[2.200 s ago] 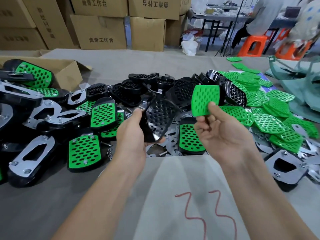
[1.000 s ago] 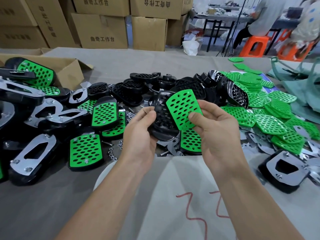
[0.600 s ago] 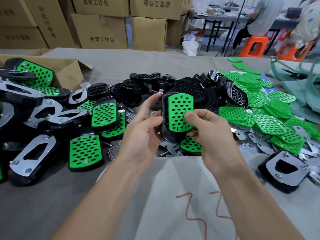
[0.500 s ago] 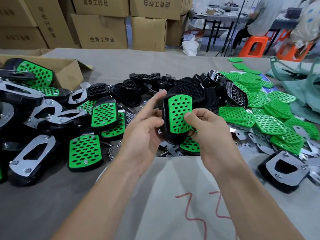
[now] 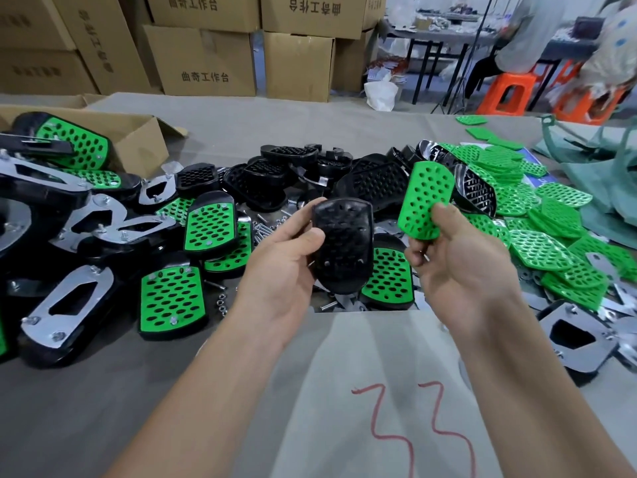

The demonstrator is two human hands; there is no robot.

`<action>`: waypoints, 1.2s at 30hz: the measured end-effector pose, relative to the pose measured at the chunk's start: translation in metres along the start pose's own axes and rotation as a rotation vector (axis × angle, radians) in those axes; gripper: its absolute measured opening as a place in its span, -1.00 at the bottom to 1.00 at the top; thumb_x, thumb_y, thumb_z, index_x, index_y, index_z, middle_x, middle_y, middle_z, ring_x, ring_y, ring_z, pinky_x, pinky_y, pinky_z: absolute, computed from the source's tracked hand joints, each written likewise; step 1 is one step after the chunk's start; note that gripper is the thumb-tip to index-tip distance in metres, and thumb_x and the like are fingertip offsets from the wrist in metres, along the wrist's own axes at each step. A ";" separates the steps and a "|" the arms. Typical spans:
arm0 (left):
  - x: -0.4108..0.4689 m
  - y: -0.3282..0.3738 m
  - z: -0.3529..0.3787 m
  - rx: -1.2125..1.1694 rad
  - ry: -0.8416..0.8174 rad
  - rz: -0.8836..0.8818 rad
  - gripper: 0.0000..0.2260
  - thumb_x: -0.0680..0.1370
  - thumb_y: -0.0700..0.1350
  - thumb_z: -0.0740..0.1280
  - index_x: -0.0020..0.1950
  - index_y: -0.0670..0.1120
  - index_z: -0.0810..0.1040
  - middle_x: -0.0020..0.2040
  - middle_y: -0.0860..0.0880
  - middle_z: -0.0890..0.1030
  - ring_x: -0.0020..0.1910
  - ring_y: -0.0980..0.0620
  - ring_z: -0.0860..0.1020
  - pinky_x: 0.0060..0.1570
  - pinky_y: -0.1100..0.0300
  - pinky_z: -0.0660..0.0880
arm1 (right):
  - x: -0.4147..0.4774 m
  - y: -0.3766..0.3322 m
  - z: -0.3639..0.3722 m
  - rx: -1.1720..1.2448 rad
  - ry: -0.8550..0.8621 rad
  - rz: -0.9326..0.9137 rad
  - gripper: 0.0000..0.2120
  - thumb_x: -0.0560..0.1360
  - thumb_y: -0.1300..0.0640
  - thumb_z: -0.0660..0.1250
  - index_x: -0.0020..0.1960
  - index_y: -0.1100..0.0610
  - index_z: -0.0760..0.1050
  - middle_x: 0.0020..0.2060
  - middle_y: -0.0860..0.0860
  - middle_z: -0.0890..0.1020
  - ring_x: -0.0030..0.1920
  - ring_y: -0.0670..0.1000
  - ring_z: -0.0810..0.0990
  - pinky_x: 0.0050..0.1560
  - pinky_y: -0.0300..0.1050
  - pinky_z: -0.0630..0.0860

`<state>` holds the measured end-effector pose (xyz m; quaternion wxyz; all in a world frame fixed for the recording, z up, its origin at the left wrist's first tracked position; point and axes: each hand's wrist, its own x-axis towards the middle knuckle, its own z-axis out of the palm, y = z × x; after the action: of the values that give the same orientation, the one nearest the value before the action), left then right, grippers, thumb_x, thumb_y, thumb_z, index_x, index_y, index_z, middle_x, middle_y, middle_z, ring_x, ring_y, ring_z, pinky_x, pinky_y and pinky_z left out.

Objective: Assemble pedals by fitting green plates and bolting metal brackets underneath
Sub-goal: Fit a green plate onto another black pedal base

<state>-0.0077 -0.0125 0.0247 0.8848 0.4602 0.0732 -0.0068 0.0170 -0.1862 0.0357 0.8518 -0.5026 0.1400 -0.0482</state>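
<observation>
My left hand (image 5: 282, 267) grips a black pedal body (image 5: 344, 248) by its left edge, held upright above the table with its holed face toward me. My right hand (image 5: 455, 267) pinches the lower end of a green perforated plate (image 5: 425, 198), which stands apart to the right of the black body. A pile of bare black pedal bodies (image 5: 372, 182) lies behind my hands. Loose green plates (image 5: 548, 236) spread at the right. Metal brackets (image 5: 67, 301) show on upturned pedals at the left.
Pedals with green plates fitted (image 5: 172, 303) lie at the left and under my hands. Small bolts and nuts (image 5: 262, 229) are scattered among them. An open carton (image 5: 144, 139) stands at the far left, stacked boxes (image 5: 203, 60) behind. A white cloth (image 5: 379, 391) marked in red lies near me.
The green plate was lying on the black body half a second ago; now my right hand has pulled it off to the right, and the two parts are separate.
</observation>
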 end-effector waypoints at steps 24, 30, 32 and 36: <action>-0.002 0.003 -0.002 -0.092 -0.050 0.048 -0.62 0.50 -0.21 0.32 0.32 -0.09 0.61 0.21 -0.10 0.69 0.08 -0.05 0.63 0.37 -0.19 0.42 | -0.003 0.012 0.005 0.279 -0.143 0.132 -0.81 0.65 0.12 0.28 0.01 0.25 0.56 -0.38 0.07 0.50 -0.50 -0.06 0.31 -0.47 -0.24 0.32; -0.002 0.000 -0.002 -0.111 -0.051 0.001 -0.54 0.45 -0.16 0.34 0.36 -0.10 0.60 0.26 -0.12 0.67 0.13 -0.07 0.62 0.30 -0.11 0.49 | -0.004 0.015 0.009 0.166 -0.187 0.114 -0.79 0.66 0.09 0.25 0.06 0.21 0.57 -0.37 0.03 0.55 -0.49 -0.08 0.33 -0.47 -0.26 0.33; -0.001 0.000 -0.003 -0.120 -0.044 -0.021 -0.51 0.43 -0.15 0.35 0.38 -0.12 0.58 0.24 -0.14 0.68 0.16 -0.11 0.62 0.27 -0.13 0.52 | -0.005 0.017 0.009 0.096 -0.198 0.112 -0.78 0.65 0.08 0.26 0.13 0.18 0.61 -0.31 0.01 0.59 -0.48 -0.09 0.35 -0.45 -0.25 0.33; -0.002 0.002 -0.004 -0.079 -0.070 -0.010 -0.53 0.45 -0.15 0.33 0.37 -0.06 0.58 0.31 -0.13 0.64 0.27 -0.16 0.58 0.44 -0.27 0.36 | -0.007 0.020 0.008 -0.036 -0.220 0.007 -0.86 0.51 0.06 0.39 -0.03 0.07 0.71 -0.20 0.01 0.65 -0.42 -0.08 0.43 -0.35 -0.21 0.33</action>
<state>-0.0099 -0.0083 0.0239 0.9043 0.4238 0.0445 -0.0242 0.0115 -0.1678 0.0230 0.8529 -0.5197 0.0485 0.0127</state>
